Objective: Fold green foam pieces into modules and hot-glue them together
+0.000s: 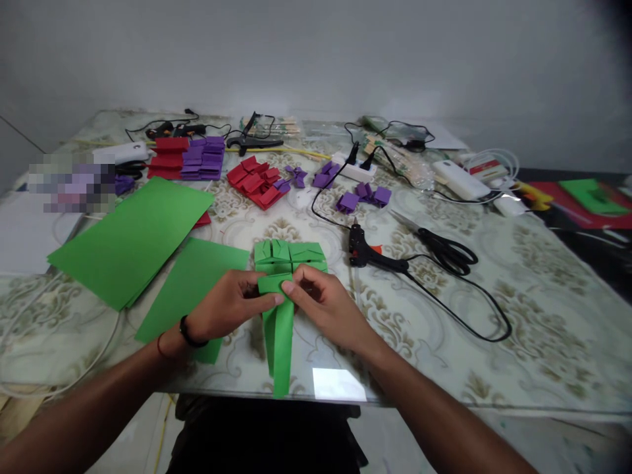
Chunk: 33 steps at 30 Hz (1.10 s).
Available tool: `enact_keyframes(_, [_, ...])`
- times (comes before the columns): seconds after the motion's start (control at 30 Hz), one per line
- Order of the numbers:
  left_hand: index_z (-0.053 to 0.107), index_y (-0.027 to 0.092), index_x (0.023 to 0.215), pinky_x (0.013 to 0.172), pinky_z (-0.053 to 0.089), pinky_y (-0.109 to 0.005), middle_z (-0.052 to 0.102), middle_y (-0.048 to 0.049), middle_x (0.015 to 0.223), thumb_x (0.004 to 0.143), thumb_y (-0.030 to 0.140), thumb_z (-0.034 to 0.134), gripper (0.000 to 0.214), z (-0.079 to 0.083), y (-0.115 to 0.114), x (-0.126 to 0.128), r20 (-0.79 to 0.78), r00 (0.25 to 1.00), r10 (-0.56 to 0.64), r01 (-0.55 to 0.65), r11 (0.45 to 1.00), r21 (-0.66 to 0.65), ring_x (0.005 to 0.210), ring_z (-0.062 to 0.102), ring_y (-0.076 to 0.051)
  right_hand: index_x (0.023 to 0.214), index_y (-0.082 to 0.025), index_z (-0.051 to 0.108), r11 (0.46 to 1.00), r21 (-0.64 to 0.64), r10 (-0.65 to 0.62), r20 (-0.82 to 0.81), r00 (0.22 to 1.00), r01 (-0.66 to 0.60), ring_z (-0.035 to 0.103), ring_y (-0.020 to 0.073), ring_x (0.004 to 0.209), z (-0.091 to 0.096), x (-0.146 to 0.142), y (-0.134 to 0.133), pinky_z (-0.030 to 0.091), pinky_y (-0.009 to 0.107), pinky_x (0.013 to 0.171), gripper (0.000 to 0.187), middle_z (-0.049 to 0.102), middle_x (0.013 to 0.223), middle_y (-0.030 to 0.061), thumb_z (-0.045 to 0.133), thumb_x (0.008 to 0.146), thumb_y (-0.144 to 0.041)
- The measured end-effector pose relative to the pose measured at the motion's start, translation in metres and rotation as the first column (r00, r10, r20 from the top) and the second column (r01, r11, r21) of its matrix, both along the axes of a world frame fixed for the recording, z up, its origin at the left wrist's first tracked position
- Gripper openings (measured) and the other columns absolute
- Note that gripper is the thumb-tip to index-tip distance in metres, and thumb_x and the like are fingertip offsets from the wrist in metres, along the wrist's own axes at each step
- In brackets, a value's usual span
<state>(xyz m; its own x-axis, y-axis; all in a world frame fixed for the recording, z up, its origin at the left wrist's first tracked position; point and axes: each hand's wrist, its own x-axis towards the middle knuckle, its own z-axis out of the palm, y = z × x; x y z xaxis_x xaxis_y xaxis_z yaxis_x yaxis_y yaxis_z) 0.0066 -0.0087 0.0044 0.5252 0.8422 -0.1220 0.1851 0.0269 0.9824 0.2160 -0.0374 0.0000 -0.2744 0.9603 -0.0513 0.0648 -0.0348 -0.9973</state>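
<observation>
Both hands grip a folded green paper strip near the table's front edge. My left hand pinches its folded upper end from the left, thumb lying across the front. From the right, my right hand pinches the same fold between thumb and fingers. Two long tails of the strip hang down toward the table edge. Just behind the hands lie folded green paper pieces, set side by side. Green paper sheets are stacked at the left, and another green sheet lies partly under my left forearm.
Right of my hands lie a black glue gun with its cord and black-handled scissors. Red folded pieces and purple folded pieces sit farther back. A white power strip with plugs stands behind them.
</observation>
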Motion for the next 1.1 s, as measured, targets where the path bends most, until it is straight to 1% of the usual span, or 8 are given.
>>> enact_keyframes(0.1, [0.082,0.016,0.086,0.074,0.056,-0.029,0.080,-0.0031,0.085,0.089,0.041,0.080,0.025,0.0013,0.0038,-0.0027,0.027,0.999,0.021,-0.021,1.000,-0.004,0.079,0.070,-0.019,0.079,-0.021,0.060,0.995,-0.050,0.083,0.026,0.996,-0.082,0.048,0.0137,0.066,-0.0005,0.0013,0.0010,0.038,0.028,0.061,0.045,0.053,0.071,-0.0043,0.080,0.092,-0.059])
enact_keyframes(0.2, [0.082,0.016,0.082,0.073,0.056,-0.029,0.080,-0.0038,0.086,0.089,0.043,0.080,0.028,0.0013,0.0069,-0.0059,0.038,0.998,0.044,-0.043,0.999,-0.013,0.078,0.069,-0.020,0.075,-0.020,0.059,0.987,-0.097,0.131,0.052,0.990,-0.126,0.046,0.0133,0.064,-0.0004,0.0022,0.0020,0.035,0.028,0.059,0.051,0.052,0.069,-0.0039,0.077,0.091,-0.065])
enact_keyframes(0.37, [0.082,0.016,0.083,0.073,0.054,-0.030,0.080,-0.0039,0.083,0.090,0.044,0.080,0.030,0.0010,0.0072,-0.0072,0.021,0.999,0.043,-0.042,0.999,-0.022,0.076,0.068,-0.019,0.075,-0.021,0.058,0.988,-0.108,0.114,0.038,0.993,-0.110,0.044,0.0127,0.063,0.0010,0.0016,0.0026,0.034,0.028,0.059,0.051,0.051,0.067,-0.0048,0.078,0.090,-0.065])
enact_keyframes(0.53, [0.082,0.018,0.083,0.074,0.054,-0.031,0.079,-0.0035,0.081,0.089,0.049,0.082,0.032,0.0020,0.0077,-0.0064,0.045,0.995,0.093,-0.093,0.996,-0.010,0.074,0.068,-0.019,0.071,-0.021,0.056,0.981,-0.119,0.159,0.022,0.987,-0.155,0.043,0.0129,0.065,-0.0002,0.0016,0.0023,0.034,0.028,0.062,0.053,0.049,0.070,-0.0044,0.076,0.090,-0.066])
enact_keyframes(0.7, [0.076,0.018,0.076,0.068,0.049,-0.030,0.072,-0.0015,0.073,0.091,0.049,0.078,0.035,0.0039,0.0079,-0.0059,0.024,0.994,0.106,-0.106,0.994,0.005,0.068,0.062,-0.017,0.070,-0.021,0.054,0.986,-0.116,0.125,0.030,0.992,-0.121,0.041,0.0123,0.064,-0.0013,0.0004,0.0023,0.032,0.028,0.061,0.056,0.046,0.070,-0.0048,0.077,0.089,-0.068])
enact_keyframes(0.9, [0.067,0.017,0.072,0.064,0.042,-0.026,0.060,0.0027,0.066,0.094,0.050,0.072,0.040,0.0069,0.0074,-0.0041,-0.011,0.993,0.121,-0.121,0.992,0.038,0.064,0.051,-0.013,0.068,-0.022,0.051,0.983,-0.132,0.128,0.020,0.992,-0.125,0.036,0.0114,0.061,-0.0006,-0.0008,0.0020,0.028,0.028,0.058,0.058,0.041,0.067,-0.0061,0.078,0.087,-0.069])
enact_keyframes(1.0, [0.066,0.016,0.071,0.063,0.042,-0.025,0.059,0.0030,0.065,0.094,0.052,0.072,0.043,0.0070,0.0078,-0.0035,-0.018,0.993,0.121,-0.119,0.991,0.063,0.064,0.050,-0.012,0.069,-0.022,0.052,0.981,-0.123,0.150,0.009,0.989,-0.148,0.037,0.0120,0.062,-0.0007,0.0001,0.0019,0.029,0.028,0.058,0.058,0.043,0.067,-0.0055,0.075,0.089,-0.071])
enact_keyframes(1.1, [0.065,0.017,0.069,0.061,0.041,-0.025,0.058,0.0038,0.063,0.094,0.049,0.073,0.042,0.0062,0.0082,-0.0038,-0.022,0.991,0.129,-0.127,0.987,0.094,0.062,0.048,-0.012,0.067,-0.022,0.050,0.981,-0.109,0.166,0.030,0.986,-0.162,0.036,0.0119,0.062,0.0002,0.0007,0.0016,0.029,0.028,0.058,0.059,0.040,0.066,-0.0058,0.073,0.090,-0.071])
